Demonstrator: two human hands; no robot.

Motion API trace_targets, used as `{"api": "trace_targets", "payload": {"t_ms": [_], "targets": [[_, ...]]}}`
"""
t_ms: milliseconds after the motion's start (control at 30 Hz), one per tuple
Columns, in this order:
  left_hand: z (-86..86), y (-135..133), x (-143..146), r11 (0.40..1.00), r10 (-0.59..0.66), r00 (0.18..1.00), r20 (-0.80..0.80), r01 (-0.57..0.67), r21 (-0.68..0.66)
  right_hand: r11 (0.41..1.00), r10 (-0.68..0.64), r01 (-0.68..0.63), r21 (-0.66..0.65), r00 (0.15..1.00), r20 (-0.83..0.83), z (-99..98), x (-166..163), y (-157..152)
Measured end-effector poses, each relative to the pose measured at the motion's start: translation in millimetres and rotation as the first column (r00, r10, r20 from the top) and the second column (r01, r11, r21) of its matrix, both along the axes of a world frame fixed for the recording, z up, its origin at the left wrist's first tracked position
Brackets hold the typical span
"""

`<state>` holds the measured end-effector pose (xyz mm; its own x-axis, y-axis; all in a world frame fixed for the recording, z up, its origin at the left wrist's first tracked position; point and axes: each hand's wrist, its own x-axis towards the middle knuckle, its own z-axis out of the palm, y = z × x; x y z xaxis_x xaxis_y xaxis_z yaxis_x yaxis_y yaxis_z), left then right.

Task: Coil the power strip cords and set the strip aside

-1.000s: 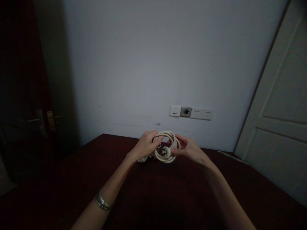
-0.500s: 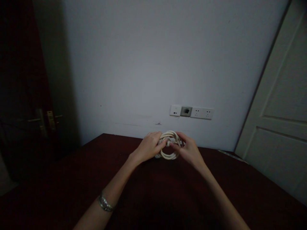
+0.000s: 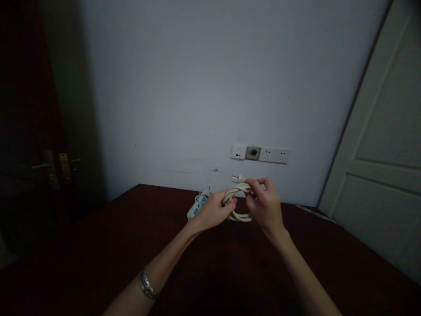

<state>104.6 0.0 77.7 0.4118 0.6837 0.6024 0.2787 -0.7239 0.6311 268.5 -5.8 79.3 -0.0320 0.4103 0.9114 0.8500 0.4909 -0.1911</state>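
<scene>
Dark table (image 3: 98,245) | both grips closed on coiled cord (image 3: 239,202) | plug (image 3: 237,178) up

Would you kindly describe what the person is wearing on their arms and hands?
Both forearms are bare, with no sleeves in view. The left wrist carries a silver-toned bangle. The left hand and right hand wear no gloves; any rings are too small to tell in this dim light.
</scene>
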Motion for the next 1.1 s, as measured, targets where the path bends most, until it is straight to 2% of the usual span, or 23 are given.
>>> {"api": "trace_targets", "payload": {"t_ms": [67,133,233,333,367,433,533,600,733,800,933,967,1100], "targets": [[2.4,1.1,-4.4,0.999,-0.03,1.0,0.01,0.03,-0.023,0.994,0.076,-0.079,-0.069,0.996,-0.052,2.1,-2.1,-1.6],[5.3,1.8,-8.8,0.998,-0.042,0.999,0.031,0.044,-0.048,0.961,0.171,-0.207,-0.183,0.966,-0.196,5.2,-5.5,-2.2],[7.9,3.0,-13.3,0.994,-0.06,0.997,0.042,0.063,-0.091,0.831,0.265,-0.461,-0.311,0.82,-0.506,10.2,-9.7,-1.4],[8.7,5.2,-16.4,0.995,-0.048,0.998,0.032,0.051,-0.089,0.685,0.32,-0.66,-0.308,0.652,-0.687,14.0,-9.9,0.5],[9.0,6.4,-17.5,0.995,-0.037,0.999,0.033,0.04,-0.088,0.655,0.332,-0.688,-0.312,0.633,-0.699,14.9,-9.4,1.0],[9.6,9.2,-20.4,0.994,-0.032,0.998,0.045,0.036,-0.1,0.63,0.362,-0.699,-0.338,0.649,-0.669,16.3,-8.7,1.1],[10.5,14.3,-25.6,0.987,-0.08,0.994,0.08,0.09,-0.136,0.653,0.404,-0.661,-0.371,0.718,-0.567,17.8,-9.3,-1.4],[10.9,17.3,-28.6,0.976,-0.115,0.987,0.11,0.133,-0.175,0.694,0.388,-0.602,-0.396,0.775,-0.498,18.6,-10.1,-4.3],[12.0,20.4,-32.3,0.937,-0.15,0.972,0.183,0.199,-0.286,0.813,0.217,-0.334,-0.478,0.934,-0.283,19.2,-9.1,-9.2],[12.9,20.3,-33.4,0.922,-0.175,0.966,0.188,0.228,-0.313,0.827,0.175,-0.284,-0.485,0.95,-0.258,18.5,-8.9,-9.8],[15.0,17.3,-33.7,0.915,-0.211,0.961,0.178,0.258,-0.311,0.788,0.252,-0.418,-0.453,0.889,-0.382,15.5,-11.0,-7.2],[15.6,16.1,-33.4,0.916,-0.212,0.962,0.174,0.257,-0.307,0.795,0.252,-0.418,-0.44,0.887,-0.387,14.6,-11.7,-6.1],[18.6,8.9,-30.7,0.936,-0.205,0.973,0.103,0.226,-0.271,0.913,0.138,-0.219,-0.344,0.96,-0.244,11.4,-13.7,-3.7]]}}
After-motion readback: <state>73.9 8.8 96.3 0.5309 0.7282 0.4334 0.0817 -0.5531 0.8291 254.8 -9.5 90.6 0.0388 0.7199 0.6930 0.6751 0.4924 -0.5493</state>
